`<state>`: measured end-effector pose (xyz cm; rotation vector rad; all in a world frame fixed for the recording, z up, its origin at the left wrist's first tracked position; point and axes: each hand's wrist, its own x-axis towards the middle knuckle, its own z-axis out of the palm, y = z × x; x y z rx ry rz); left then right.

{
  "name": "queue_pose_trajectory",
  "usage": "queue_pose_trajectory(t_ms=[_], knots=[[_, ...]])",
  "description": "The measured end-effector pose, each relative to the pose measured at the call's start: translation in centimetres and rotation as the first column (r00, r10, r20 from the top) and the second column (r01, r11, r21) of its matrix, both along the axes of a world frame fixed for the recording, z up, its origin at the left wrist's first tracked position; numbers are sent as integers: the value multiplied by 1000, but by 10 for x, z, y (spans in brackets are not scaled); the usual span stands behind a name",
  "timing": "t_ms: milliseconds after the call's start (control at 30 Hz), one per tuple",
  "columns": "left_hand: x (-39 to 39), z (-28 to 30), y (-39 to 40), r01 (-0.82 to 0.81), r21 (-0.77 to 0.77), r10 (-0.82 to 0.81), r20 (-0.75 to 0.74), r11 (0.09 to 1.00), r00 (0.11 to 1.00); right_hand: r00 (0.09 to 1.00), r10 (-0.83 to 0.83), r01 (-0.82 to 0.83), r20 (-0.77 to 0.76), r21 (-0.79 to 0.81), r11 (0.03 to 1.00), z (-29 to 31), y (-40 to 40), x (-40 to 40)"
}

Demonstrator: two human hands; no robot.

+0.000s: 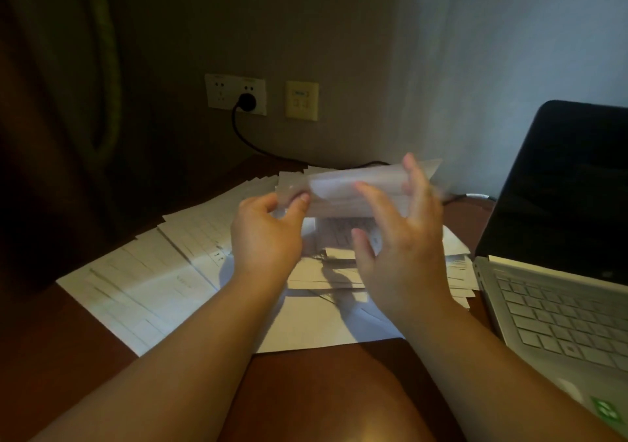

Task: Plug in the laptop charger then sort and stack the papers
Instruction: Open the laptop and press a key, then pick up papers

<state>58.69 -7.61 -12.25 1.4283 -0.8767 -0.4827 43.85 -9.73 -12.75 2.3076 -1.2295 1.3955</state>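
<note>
While the left hand (268, 227) pinches the lifted bundle of papers (353, 188), the right hand (401, 237) steadies it with straight fingers. That one-sided grip looks weak; sheets could slide back onto the tabletop (326, 373)

both bare forearms reach forward from the bottom of the view, converging toward the middle. the left hand (266, 234) is raised, its thumb and curled fingers pinching the left end of a blurred bundle of papers (353, 187). the right hand (404, 237) is raised beside it, fingers straight and spread, palm against the bundle's right end, its thumb apart below.
</note>
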Motion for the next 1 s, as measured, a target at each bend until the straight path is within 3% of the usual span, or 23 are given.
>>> queue_pose_trajectory(t_ms=[167,300,400,767,933,1000], knots=[[5,5,0,-46,-76,25,-257,996,966,999,-32,31,-37,-28,999,1,-4,-5],[3,5,0,-25,-59,10,-234,998,972,926,-9,139,-378,318,938,2,-3,-6],[0,6,1,-14,-48,3,-224,999,975,896,-12,208,-445,395,895,5,-3,-7],[-9,7,6,67,-26,-70,-123,997,990,917,56,126,-395,420,899,3,-2,-8],[-9,2,5,123,-35,-124,-53,992,991,880,17,134,-475,282,950,1,-6,-7],[-9,2,6,199,-54,-200,-9,978,980,906,-33,135,-423,214,967,0,-7,-5]])
